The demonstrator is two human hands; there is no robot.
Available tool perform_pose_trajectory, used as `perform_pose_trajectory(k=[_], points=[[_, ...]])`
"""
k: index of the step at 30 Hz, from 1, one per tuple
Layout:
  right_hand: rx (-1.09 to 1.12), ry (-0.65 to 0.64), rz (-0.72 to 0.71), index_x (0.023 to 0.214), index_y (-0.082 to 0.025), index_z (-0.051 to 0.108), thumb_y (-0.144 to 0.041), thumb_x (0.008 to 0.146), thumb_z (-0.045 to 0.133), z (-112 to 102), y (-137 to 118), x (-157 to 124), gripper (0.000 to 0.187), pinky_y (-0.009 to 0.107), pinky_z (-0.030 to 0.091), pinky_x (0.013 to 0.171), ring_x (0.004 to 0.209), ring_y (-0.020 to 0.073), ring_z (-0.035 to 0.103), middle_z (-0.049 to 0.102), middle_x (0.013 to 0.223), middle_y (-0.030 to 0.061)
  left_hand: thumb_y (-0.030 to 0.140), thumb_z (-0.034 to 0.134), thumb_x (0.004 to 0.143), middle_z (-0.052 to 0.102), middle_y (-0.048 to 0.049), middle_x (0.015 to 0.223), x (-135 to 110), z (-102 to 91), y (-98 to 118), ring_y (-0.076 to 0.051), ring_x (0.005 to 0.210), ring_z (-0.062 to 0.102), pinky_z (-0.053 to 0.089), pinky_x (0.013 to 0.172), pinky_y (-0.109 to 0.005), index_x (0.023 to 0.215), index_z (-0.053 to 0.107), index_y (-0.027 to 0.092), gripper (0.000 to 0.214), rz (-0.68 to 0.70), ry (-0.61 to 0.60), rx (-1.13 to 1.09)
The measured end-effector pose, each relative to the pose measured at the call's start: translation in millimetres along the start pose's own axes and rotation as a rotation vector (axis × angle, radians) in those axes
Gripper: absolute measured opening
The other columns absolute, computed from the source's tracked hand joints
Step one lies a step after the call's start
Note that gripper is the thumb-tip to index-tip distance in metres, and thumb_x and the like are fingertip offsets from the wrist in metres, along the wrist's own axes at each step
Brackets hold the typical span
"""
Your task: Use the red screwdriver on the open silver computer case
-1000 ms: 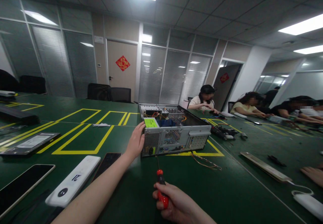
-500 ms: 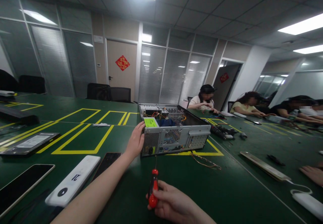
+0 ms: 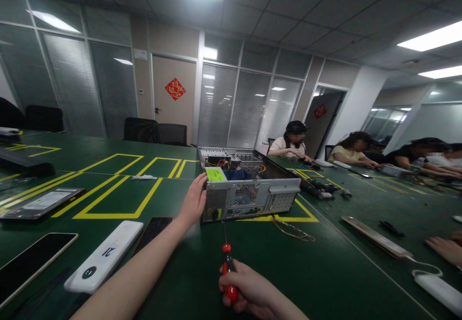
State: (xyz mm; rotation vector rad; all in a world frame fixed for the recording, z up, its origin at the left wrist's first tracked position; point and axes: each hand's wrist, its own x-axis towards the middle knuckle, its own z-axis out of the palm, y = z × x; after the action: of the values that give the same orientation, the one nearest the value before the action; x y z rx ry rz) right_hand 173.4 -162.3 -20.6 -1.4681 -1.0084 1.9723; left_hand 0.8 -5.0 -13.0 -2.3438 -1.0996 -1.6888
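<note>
An opened metal computer case (image 3: 252,192) lies on the green table with its rear panel toward me. My left hand (image 3: 195,198) holds its left rear corner, fingers along the side by a power supply with a yellow-green label (image 3: 215,174). Closed around the red and black handle of a screwdriver (image 3: 228,272) is my right hand (image 3: 245,286). The thin shaft points away from me, its tip near the lower edge of the rear panel; whether it touches I cannot tell. Wires and boards show inside the case.
Left of my arm lie a white power bank (image 3: 104,257), a phone (image 3: 36,267), a dark flat device (image 3: 153,233) and a hard drive (image 3: 45,203). Right of the case are loose wires (image 3: 294,228) and dark parts (image 3: 317,187). Several people sit along the right side.
My right hand has moved slightly right with the screwdriver, whose handle now leans the other way, its butt toward the right. My left hand and the case stay in place.
</note>
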Motion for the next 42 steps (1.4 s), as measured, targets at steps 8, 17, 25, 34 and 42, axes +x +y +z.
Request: perform_pose_trajectory(k=[8, 17, 25, 34, 42], points=[[-0.560, 0.153, -0.063, 0.100, -0.018, 0.043, -0.030, 0.070, 0.055, -6, -13, -14, 0.034, 0.020, 0.031, 0.042, 0.047, 0.0080, 0.046, 0.054, 0.069, -0.0030, 0.025, 0.030, 0.093, 0.036, -0.0114, 0.140, 0, -1.7, 1, -0.022, 0.132, 0.032, 0.029, 0.109, -0.045, 0.135, 0.030, 0.019, 0.043, -0.007, -0.005, -0.006], [-0.954, 0.484, -0.148, 0.098, -0.018, 0.057, -0.020, 0.064, 0.062, -9, -13, -20, 0.034, 0.030, 0.046, 0.068, 0.083, 0.0213, 0.061, 0.064, 0.092, 0.0069, 0.024, 0.030, 0.092, 0.037, -0.0116, 0.140, 0, -0.4, -1, -0.021, 0.132, 0.033, 0.029, 0.109, -0.045, 0.135, 0.031, 0.019, 0.043, -0.006, 0.003, -0.017], [-1.153, 0.667, -0.098, 0.127, -0.015, 0.047, -0.013, 0.073, 0.059, 5, -16, -24, 0.055, 0.034, 0.047, 0.084, 0.103, 0.0247, 0.059, 0.060, 0.118, 0.0140, 0.024, 0.030, 0.092, 0.037, -0.0121, 0.140, 1, -1.3, 1, -0.021, 0.132, 0.033, 0.029, 0.110, -0.044, 0.135, 0.031, 0.018, 0.043, 0.000, 0.005, -0.014], [-1.081, 0.661, -0.198, 0.119, -0.015, 0.053, -0.019, 0.088, 0.037, 15, -15, -27, 0.035, 0.030, 0.049, 0.075, 0.092, 0.0205, 0.062, 0.059, 0.112, 0.0120, 0.026, 0.029, 0.093, 0.037, -0.0120, 0.140, 0, -0.6, 1, -0.023, 0.132, 0.033, 0.031, 0.108, -0.047, 0.136, 0.030, 0.019, 0.043, -0.010, 0.000, -0.011], [-1.083, 0.802, -0.303, 0.130, -0.022, 0.043, -0.013, 0.076, 0.053, 0, -18, -29, 0.056, 0.034, 0.050, 0.071, 0.086, 0.0230, 0.062, 0.043, 0.128, 0.0130, 0.026, 0.030, 0.093, 0.037, -0.0118, 0.140, 0, -2.0, 1, -0.022, 0.132, 0.033, 0.030, 0.108, -0.046, 0.135, 0.030, 0.019, 0.043, -0.012, -0.011, -0.013]])
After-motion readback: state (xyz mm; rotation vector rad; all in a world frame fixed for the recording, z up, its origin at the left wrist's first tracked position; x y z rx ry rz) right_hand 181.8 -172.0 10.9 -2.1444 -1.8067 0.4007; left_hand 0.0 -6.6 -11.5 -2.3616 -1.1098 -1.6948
